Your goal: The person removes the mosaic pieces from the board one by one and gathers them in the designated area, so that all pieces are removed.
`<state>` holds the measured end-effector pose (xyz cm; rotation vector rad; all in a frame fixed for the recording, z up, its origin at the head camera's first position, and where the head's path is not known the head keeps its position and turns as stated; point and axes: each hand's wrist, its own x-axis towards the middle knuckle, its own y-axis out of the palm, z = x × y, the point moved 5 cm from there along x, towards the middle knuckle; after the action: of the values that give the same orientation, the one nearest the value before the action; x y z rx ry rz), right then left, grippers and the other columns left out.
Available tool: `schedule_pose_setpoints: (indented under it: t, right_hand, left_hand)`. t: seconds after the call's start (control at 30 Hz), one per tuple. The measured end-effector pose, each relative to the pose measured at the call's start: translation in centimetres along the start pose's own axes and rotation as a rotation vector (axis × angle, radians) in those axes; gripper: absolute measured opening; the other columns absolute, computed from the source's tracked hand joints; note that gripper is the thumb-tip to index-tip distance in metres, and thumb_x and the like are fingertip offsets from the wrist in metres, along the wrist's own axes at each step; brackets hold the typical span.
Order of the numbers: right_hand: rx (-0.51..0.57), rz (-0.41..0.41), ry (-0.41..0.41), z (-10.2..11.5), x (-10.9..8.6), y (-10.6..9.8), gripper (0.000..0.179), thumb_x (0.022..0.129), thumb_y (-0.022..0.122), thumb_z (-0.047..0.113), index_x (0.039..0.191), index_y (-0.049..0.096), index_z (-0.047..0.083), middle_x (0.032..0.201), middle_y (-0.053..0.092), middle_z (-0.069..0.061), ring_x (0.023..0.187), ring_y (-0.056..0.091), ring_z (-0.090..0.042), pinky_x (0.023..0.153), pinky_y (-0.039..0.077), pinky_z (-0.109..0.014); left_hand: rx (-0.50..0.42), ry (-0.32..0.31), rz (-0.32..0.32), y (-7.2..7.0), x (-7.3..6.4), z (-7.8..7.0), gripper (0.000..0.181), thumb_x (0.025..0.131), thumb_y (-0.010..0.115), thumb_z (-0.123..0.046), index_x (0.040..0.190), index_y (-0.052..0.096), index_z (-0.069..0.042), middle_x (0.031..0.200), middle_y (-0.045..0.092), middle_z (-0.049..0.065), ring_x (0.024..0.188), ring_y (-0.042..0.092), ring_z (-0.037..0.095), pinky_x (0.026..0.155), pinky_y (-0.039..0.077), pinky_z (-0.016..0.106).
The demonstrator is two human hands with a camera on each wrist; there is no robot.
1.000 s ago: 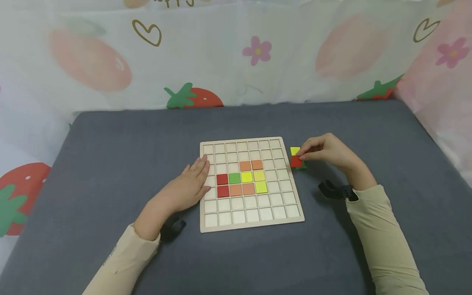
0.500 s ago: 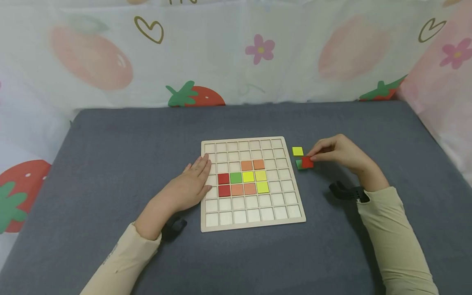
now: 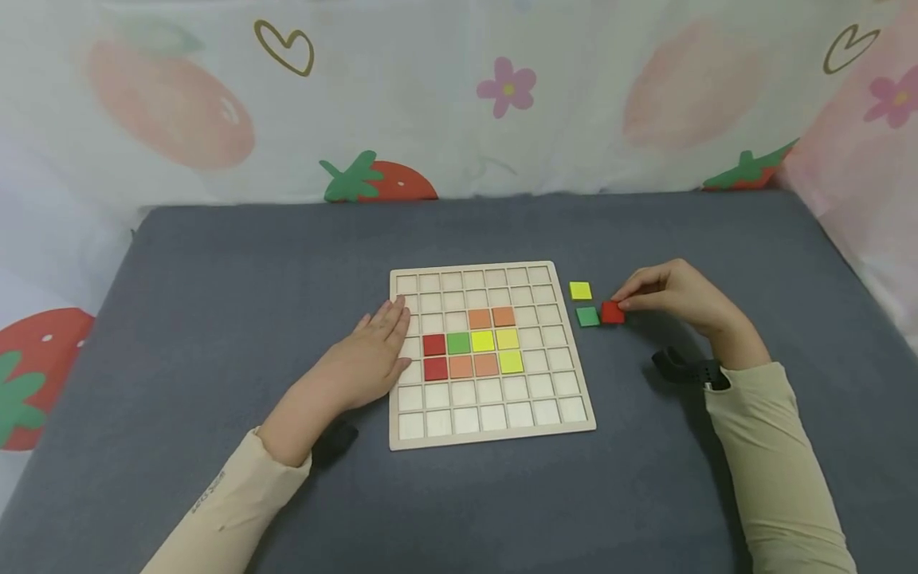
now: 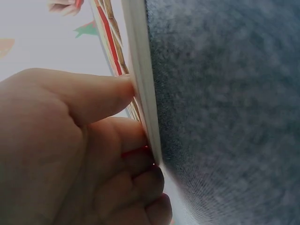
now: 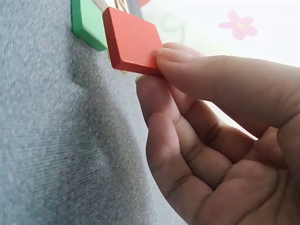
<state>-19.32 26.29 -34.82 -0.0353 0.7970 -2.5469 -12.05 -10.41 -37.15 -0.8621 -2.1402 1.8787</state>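
Note:
My right hand (image 3: 681, 299) pinches a red square tile (image 5: 133, 40) by one edge between thumb and fingers, to the right of the board. Just left of that tile lies a green tile (image 3: 587, 316), and a yellow tile (image 3: 580, 290) lies behind it. The wooden grid board (image 3: 495, 438) holds red, green, yellow and orange tiles in its middle squares. My left hand (image 3: 362, 359) rests on the board's left edge with its fingers straight. In the left wrist view the thumb (image 4: 108, 93) touches the board's side.
A grey cloth (image 3: 473, 510) covers the table under the board. Behind it hangs a pale curtain (image 3: 402, 88) printed with strawberries, flowers and hearts. A black wrist strap (image 3: 684, 371) sits below the right hand.
My right hand has moved right with the red tile, from over the green tile to beside it. The green tile shows in full now. My left hand stays on the board.

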Motion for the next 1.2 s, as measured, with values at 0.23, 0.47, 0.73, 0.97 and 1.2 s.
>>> schedule_pose_setpoints:
  t: [0.23,0.47,0.73,0.97,1.2]
  right_hand:
    - [-0.038,-0.007,0.019,-0.4,0.1,0.0,0.015,0.087,0.067,0.004,0.098,0.071,-0.006,0.092,0.07,-0.003,0.083,0.062,-0.009,0.072,0.052,-0.023]
    - [-0.078,-0.024,0.039,-0.7,0.2,0.0,0.014,0.087,0.066,0.003,0.097,0.071,-0.006,0.093,0.07,-0.004,0.083,0.06,-0.008,0.071,0.05,-0.02]
    - [-0.113,-0.035,0.052,-0.9,0.3,0.1,0.015,0.087,0.066,0.003,0.098,0.072,-0.005,0.095,0.069,-0.01,0.083,0.058,-0.005,0.07,0.048,-0.018]
    - [-0.153,-0.051,0.077,-1.1,0.3,0.2,0.015,0.088,0.065,0.004,0.099,0.072,-0.004,0.097,0.069,-0.014,0.082,0.057,-0.004,0.07,0.047,-0.017]
    - [-0.165,-0.051,0.082,-1.1,0.4,0.3,0.015,0.089,0.065,0.005,0.099,0.072,-0.003,0.098,0.069,-0.014,0.083,0.057,-0.004,0.07,0.047,-0.018]
  left_hand:
    - [-0.017,0.0,-0.022,0.0,-0.1,0.0,0.064,0.099,0.046,-0.026,0.145,0.02,0.01,0.154,0.008,0.023,0.142,0.007,0.033,0.112,0.016,0.048]
    - [-0.063,-0.002,-0.042,0.1,-0.2,0.0,0.063,0.099,0.047,-0.024,0.145,0.02,0.01,0.154,0.008,0.022,0.142,0.007,0.033,0.112,0.016,0.049]
    - [-0.075,-0.01,-0.041,0.1,-0.2,0.0,0.064,0.099,0.047,-0.023,0.146,0.019,0.009,0.155,0.007,0.022,0.142,0.007,0.033,0.112,0.016,0.049]
    - [-0.078,-0.012,-0.049,0.0,-0.1,0.0,0.063,0.098,0.048,-0.022,0.145,0.021,0.01,0.154,0.01,0.023,0.142,0.008,0.034,0.112,0.016,0.049]
    - [-0.075,-0.021,-0.045,0.1,-0.2,0.0,0.064,0.098,0.048,-0.023,0.145,0.02,0.01,0.154,0.01,0.022,0.142,0.008,0.033,0.112,0.016,0.049]
